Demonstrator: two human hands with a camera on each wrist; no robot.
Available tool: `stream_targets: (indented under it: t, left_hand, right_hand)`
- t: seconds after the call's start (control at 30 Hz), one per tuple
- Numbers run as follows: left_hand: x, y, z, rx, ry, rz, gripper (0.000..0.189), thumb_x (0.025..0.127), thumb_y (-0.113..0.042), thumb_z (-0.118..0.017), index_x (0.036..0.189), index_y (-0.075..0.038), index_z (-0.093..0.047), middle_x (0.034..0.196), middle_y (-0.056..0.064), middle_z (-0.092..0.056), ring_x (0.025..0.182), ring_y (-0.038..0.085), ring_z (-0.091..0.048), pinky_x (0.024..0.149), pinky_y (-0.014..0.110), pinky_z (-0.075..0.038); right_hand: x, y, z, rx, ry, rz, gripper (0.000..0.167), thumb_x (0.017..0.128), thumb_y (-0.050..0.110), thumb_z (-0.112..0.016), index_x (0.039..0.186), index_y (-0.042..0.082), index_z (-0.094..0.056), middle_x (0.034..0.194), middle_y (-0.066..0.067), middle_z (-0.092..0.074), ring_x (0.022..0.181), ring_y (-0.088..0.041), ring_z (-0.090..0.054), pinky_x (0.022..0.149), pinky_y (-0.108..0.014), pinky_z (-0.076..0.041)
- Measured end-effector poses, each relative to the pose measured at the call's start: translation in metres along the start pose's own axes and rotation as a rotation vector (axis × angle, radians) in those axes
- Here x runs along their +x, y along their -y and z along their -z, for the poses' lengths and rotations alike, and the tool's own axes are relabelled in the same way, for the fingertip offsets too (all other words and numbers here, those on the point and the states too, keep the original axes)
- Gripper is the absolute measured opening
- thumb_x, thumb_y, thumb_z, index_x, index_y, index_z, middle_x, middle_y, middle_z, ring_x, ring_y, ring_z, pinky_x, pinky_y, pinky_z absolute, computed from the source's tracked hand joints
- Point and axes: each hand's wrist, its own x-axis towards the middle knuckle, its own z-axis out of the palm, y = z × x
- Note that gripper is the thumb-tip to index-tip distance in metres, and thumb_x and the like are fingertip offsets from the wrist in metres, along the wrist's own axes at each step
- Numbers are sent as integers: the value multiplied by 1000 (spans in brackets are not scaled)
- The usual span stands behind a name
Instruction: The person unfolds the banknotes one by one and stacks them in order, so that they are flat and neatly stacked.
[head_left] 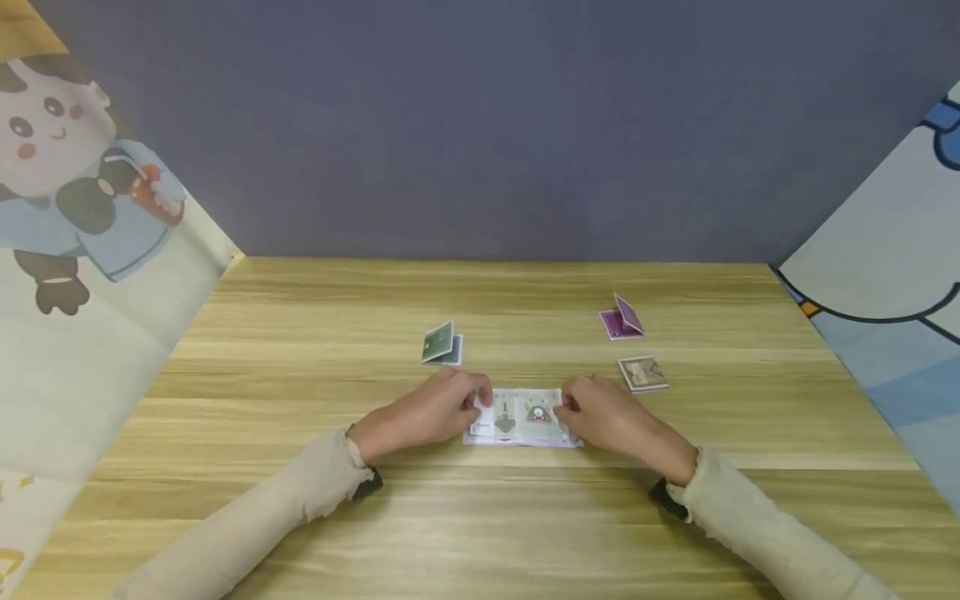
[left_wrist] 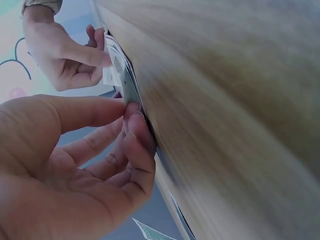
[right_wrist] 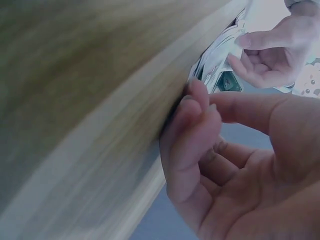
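Observation:
A small stack of pale play banknotes point(head_left: 534, 421) lies flat on the wooden table in front of me, a grey-green note with a cartoon figure on top. My left hand point(head_left: 435, 408) pinches its left end, where a whitish flap covers part of the top note. At the right end, my right hand point(head_left: 611, 417) pinches the edge between thumb and curled fingers. In the left wrist view the left thumb and fingers point(left_wrist: 137, 130) meet on the notes' edge. Layered note edges point(right_wrist: 220, 52) show in the right wrist view; the right fingertips hide the nearest corner.
Behind my left hand stands a half-folded green note point(head_left: 439, 342). A half-folded purple note point(head_left: 622, 321) lies at the back right, with a folded brown note point(head_left: 642, 373) nearer my right hand. A dark grey panel point(head_left: 495, 133) borders the table's point(head_left: 480, 517) far edge.

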Motion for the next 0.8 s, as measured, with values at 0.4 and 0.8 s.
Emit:
stream_targets:
  t: [0.4,0.8]
  left_hand:
    - [-5,-4,0,-12,37,27,25,89,1,-66,112,-8,-68,65,-3,-55,46,4,-42,40,18,-37]
    - [-9,-7,1,-22,74,56,27,91,-2,-66,117,-7,-64,62,-2,-53,46,3,-41,39,16,-35]
  right_hand:
    - [-4,0,0,-32,-26,-8,39,93,19,-69,59,16,-50,54,4,-46,45,-6,-38,44,-22,-31]
    - [-4,-1,0,-45,-3,-11,36,94,21,-67,61,16,-52,55,3,-47,46,-8,-39,44,-24,-34]
